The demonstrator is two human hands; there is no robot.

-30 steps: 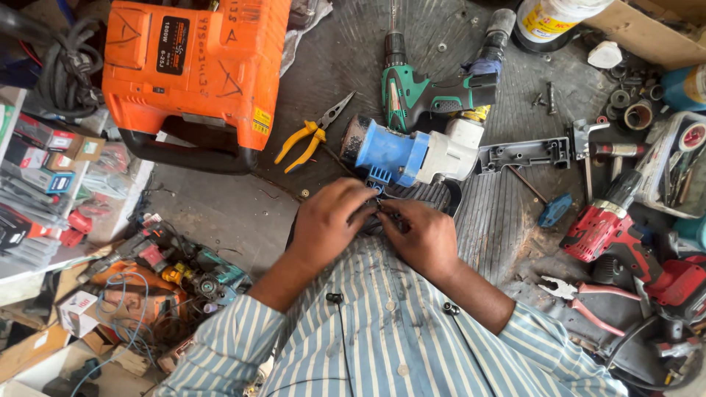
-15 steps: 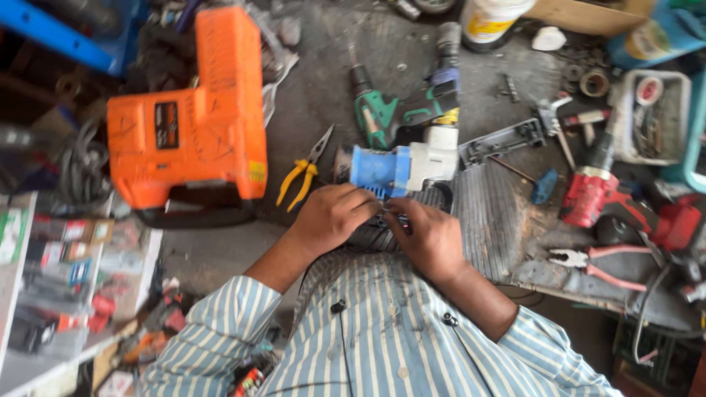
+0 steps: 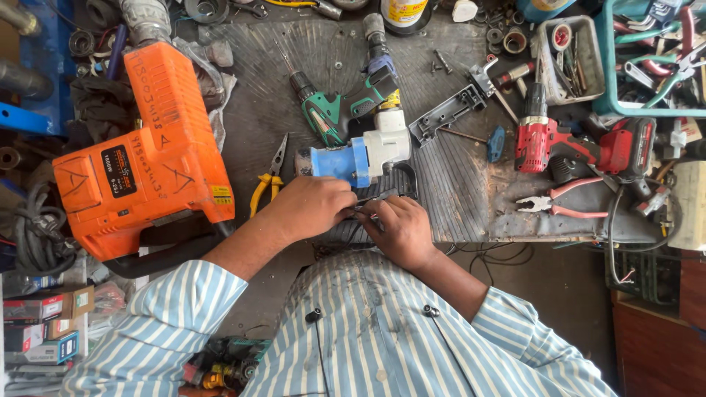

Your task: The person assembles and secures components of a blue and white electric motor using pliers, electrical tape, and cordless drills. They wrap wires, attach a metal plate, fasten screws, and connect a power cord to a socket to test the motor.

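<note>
bench: scratched grey metal worktop (image 3: 471,198) | floor: dark (image 3: 559,287) | light: bright daylight

**Colours across the workbench**

The large power tool (image 3: 151,173) on the left is bright orange with a black label and a black handle. Beside it lie pliers (image 3: 266,180) with yellow grips. The drill (image 3: 340,103) near the top is green and black. Below it, the tool body (image 3: 357,154) is blue at one end and white at the other. On the right, the cordless drill (image 3: 566,143) is red and black, and the pliers (image 3: 562,204) under it have red handles. The bench top (image 3: 456,187) is dark grey and ribbed. The person's shirt (image 3: 368,345) has light blue and white stripes. A teal tray (image 3: 604,59) sits top right.
</note>
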